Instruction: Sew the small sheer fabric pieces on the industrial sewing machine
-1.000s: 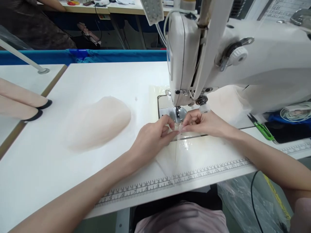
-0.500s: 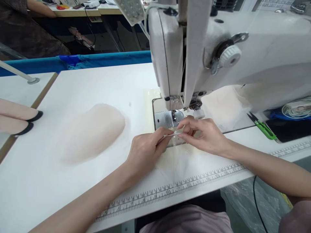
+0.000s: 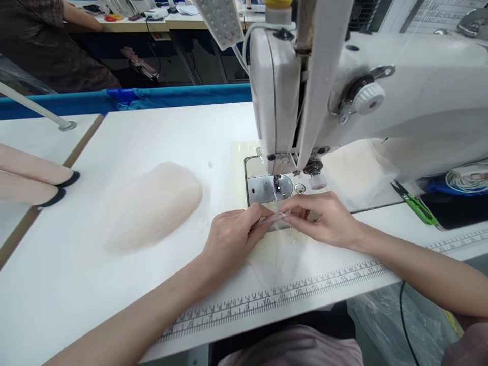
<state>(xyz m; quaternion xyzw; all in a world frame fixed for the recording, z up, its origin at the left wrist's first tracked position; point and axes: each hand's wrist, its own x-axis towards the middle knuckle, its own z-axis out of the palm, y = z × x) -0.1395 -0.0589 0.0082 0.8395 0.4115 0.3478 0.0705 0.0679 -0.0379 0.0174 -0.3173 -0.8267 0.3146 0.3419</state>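
Note:
Just in front of the needle plate [image 3: 263,189] of a white sewing machine [image 3: 280,96], both my hands pinch a thin, sheer whitish fabric [image 3: 280,217]. My left hand [image 3: 238,231] is closed on its left part, thumb against fingers. Close beside it, my right hand [image 3: 324,218] pinches the same piece between thumb and fingertips. The rest of the sheer fabric hangs toward the table's front edge and is hard to make out against the white top. The presser foot [image 3: 277,183] stands behind my fingers, with no fabric under it that I can see.
A beige sheer fabric piece [image 3: 163,203] lies left on the table. Green-handled thread snips [image 3: 417,206] lie right, beside a dark flat object [image 3: 453,203]. Pale fabric [image 3: 356,168] lies under the machine arm. A ruler strip [image 3: 267,302] runs along the front edge. Another person [image 3: 49,46] is behind.
The view has shifted slightly, moving the scene rightward. My right fingertips have come down and closed together on the sheer fabric; my left hand keeps its pinch.

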